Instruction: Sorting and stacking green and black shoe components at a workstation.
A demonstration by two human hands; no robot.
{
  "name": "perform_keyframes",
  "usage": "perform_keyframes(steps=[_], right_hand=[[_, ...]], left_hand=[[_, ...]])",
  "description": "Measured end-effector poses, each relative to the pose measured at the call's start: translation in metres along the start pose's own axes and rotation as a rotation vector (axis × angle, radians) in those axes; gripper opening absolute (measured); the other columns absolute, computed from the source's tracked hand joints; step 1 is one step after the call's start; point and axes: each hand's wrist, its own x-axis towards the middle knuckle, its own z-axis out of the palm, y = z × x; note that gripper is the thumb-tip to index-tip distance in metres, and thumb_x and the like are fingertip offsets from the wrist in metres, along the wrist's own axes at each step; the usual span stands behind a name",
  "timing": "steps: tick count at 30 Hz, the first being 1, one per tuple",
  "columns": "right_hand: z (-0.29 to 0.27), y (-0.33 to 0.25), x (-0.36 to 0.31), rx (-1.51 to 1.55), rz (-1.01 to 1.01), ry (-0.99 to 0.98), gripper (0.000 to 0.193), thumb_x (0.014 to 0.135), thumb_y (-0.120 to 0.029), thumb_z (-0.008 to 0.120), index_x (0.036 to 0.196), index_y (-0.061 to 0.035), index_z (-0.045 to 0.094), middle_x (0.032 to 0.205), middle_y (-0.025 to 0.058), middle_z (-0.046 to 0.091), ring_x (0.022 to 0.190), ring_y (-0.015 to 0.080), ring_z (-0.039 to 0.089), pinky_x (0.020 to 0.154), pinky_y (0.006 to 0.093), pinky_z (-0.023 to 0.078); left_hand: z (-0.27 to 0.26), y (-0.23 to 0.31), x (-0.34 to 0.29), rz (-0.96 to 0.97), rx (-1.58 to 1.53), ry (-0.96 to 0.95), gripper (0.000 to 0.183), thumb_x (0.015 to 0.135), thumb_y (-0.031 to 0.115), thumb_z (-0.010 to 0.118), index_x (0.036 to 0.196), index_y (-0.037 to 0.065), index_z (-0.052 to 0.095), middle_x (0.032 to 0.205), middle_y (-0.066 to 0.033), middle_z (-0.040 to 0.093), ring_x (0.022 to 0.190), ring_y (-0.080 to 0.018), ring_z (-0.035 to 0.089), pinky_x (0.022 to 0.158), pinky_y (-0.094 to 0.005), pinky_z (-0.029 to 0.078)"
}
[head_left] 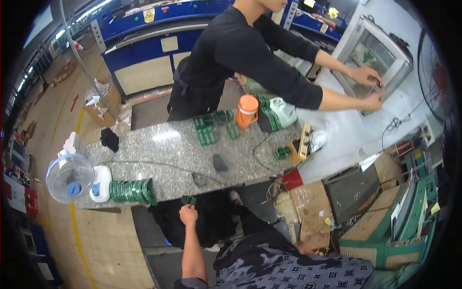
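Observation:
My left hand (188,215) pinches a small dark green piece (189,199) just off the near edge of the speckled stone table (159,166). The piece looks flat, but its exact kind is too small to make out. Below it lies a heap of black cloth (202,219). Only a bit of my right hand (304,247) shows beside my patterned shirt; its fingers are hidden. A row of curved green pieces (131,191) stands close together on the table, left of my left hand. More green pieces (205,131) sit at the table's far side.
A small fan (71,179) stands at the table's left end. An orange jug (247,111), a power strip (304,140) and trailing cables lie to the right. Across the table, a person in black (250,53) reaches toward a grey-framed machine (375,58). Cardboard (312,207) covers the right floor.

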Motion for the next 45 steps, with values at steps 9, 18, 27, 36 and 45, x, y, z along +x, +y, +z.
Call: perform_keyframes(steps=[9,18,27,36,45], right_hand=[[-0.172,-0.185,0.226,0.112,-0.238,0.097,0.043,0.093,-0.029,0.069,0.125,-0.0008,0.065,0.116,0.0203,0.071,0.107,0.022,0.068,0.091,0.0387,0.053],[-0.306,-0.196,0.305,-0.08,-0.174,-0.255,0.051,0.095,-0.044,0.07,0.125,-0.0029,0.063,0.107,0.0099,0.074,0.097,0.0192,0.07,0.085,0.0346,0.053],[-0.322,-0.286,0.306,0.059,-0.17,-0.304,0.059,0.095,-0.051,0.067,0.127,-0.0025,0.064,0.119,0.0152,0.071,0.11,0.0252,0.068,0.093,0.0366,0.053],[-0.302,-0.231,0.302,0.008,-0.141,-0.147,0.063,0.088,-0.052,0.074,0.125,-0.0024,0.065,0.113,0.0148,0.073,0.104,0.0243,0.07,0.089,0.0359,0.055],[-0.252,-0.275,0.265,0.06,-0.492,-0.129,0.053,0.093,-0.04,0.074,0.124,0.0015,0.063,0.102,0.0093,0.072,0.089,0.0163,0.066,0.075,0.0339,0.056]], left_hand=[[0.048,0.023,0.098,-0.183,0.251,0.143,0.017,0.089,0.019,0.07,0.099,0.008,0.078,0.093,-0.0199,0.074,0.09,-0.0381,0.072,0.08,-0.0483,0.057],[0.094,0.043,0.141,-0.636,0.159,0.148,0.017,0.084,0.013,0.069,0.095,0.003,0.077,0.099,-0.022,0.074,0.096,-0.0397,0.072,0.084,-0.0495,0.058],[0.143,0.067,0.117,-0.329,0.169,0.327,0.08,0.081,0.058,0.073,0.133,0.001,0.053,0.118,-0.0251,0.065,0.108,-0.0427,0.065,0.09,-0.0507,0.053],[0.132,0.086,0.144,-0.432,0.057,-0.011,0.071,0.073,0.054,0.082,0.111,-0.004,0.066,0.115,-0.0261,0.068,0.11,-0.0411,0.067,0.094,-0.0484,0.056],[0.006,0.077,-0.064,-0.152,-2.086,0.001,0.059,0.1,0.061,0.042,0.117,0.008,0.061,0.095,-0.0148,0.067,0.084,-0.0309,0.064,0.072,-0.0443,0.052]])
